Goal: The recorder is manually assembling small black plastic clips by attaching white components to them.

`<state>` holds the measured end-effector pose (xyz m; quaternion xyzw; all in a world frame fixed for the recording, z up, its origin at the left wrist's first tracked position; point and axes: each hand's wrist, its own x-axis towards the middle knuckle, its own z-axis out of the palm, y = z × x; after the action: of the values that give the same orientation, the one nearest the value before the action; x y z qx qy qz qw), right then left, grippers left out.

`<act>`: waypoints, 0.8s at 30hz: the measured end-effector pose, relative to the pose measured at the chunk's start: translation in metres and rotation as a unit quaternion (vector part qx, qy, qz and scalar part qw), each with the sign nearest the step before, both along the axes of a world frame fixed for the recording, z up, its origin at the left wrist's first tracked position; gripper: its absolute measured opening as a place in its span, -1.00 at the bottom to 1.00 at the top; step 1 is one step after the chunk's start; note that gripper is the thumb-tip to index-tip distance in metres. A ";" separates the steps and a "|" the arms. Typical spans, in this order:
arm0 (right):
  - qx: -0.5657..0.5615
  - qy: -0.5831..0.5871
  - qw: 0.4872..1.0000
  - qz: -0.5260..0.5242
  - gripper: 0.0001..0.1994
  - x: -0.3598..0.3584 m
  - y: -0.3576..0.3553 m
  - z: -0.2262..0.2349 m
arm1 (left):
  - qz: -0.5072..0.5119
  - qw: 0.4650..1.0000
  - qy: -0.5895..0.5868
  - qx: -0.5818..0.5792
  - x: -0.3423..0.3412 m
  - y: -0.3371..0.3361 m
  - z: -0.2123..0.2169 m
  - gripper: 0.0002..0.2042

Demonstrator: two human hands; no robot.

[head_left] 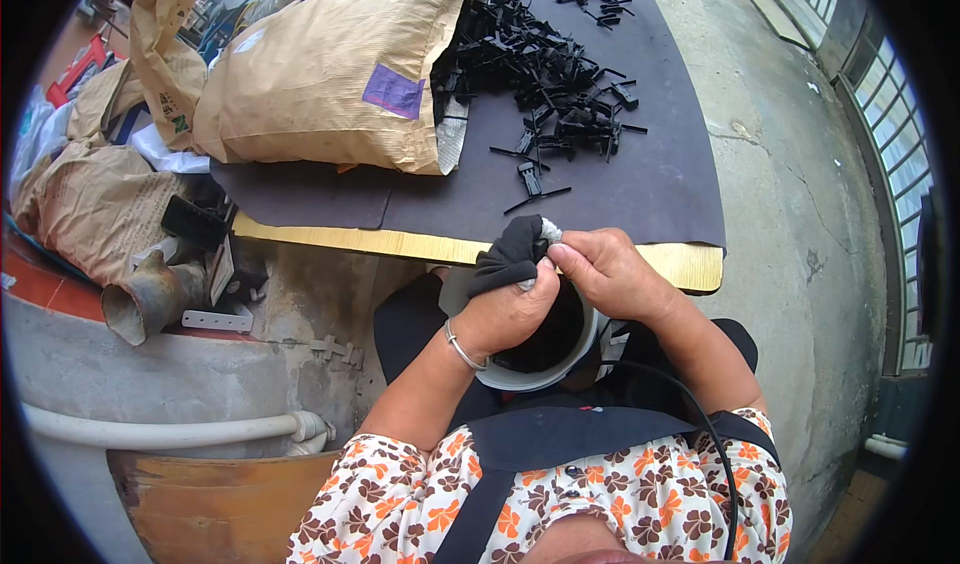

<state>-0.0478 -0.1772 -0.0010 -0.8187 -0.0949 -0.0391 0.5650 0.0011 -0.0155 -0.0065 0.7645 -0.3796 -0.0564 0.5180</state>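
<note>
My left hand (505, 314) and my right hand (615, 274) meet just in front of the table's near edge. Between them is a crumpled piece of black cloth (508, 251) with pale grey ends, which looks like a work glove. It is bunched over the fingers of my left hand, whose thumb shows beside it. My right thumb and fingers pinch its pale end. Below both hands a white bucket (525, 382) stands between my knees, dark inside. Closest to the hands on the table lies a small black plastic clip-like part (530, 179) with thin arms.
A table with a dark top (640, 194) and yellow edge holds a heap of black plastic parts (560, 74), spilling from a large brown paper sack (320, 74). To the left are another paper sack (95, 204), a rusty metal pipe (150, 299) and a white pipe (160, 426).
</note>
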 end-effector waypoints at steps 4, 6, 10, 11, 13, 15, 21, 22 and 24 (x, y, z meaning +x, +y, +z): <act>0.006 -0.030 0.999 -0.016 -0.75 0.004 0.011 -0.002 | 0.031 0.998 -0.021 0.047 -0.005 0.010 0.007 -0.78; -0.039 0.023 0.998 0.046 -0.77 0.010 0.006 0.004 | 0.024 0.994 -0.022 0.107 -0.005 0.021 0.012 -0.76; -0.219 -0.090 0.961 -0.142 -0.81 0.028 -0.011 -0.004 | 0.040 0.977 -0.126 0.165 0.001 0.039 0.016 -0.70; -0.278 -0.123 0.932 -0.199 -0.82 0.033 -0.014 -0.014 | 0.043 0.982 -0.063 0.174 0.002 0.039 0.019 -0.66; -0.328 -0.058 0.925 -0.184 -0.81 0.037 -0.011 -0.008 | 0.047 0.985 -0.023 0.167 0.009 0.044 0.013 -0.68; -0.377 -0.062 0.912 -0.151 -0.85 0.042 -0.010 -0.016 | 0.047 0.986 0.020 0.158 0.011 0.044 0.009 -0.70; -0.042 -0.172 0.975 -0.132 -0.94 0.026 -0.004 -0.005 | 0.078 0.841 0.488 -0.221 0.013 0.030 0.002 -0.71; -0.032 -0.165 0.980 -0.109 -0.94 0.022 -0.001 -0.007 | 0.063 0.812 0.526 -0.244 0.014 0.023 0.005 -0.73; -0.038 -0.204 0.976 -0.072 -0.92 0.019 0.006 -0.015 | 0.013 0.791 0.542 -0.282 0.017 0.016 0.001 -0.73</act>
<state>-0.0283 -0.1712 -0.0156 -0.8190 -0.1503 -0.2418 0.4982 0.0178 0.0008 -0.0055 0.4330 -0.0253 -0.3454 0.8322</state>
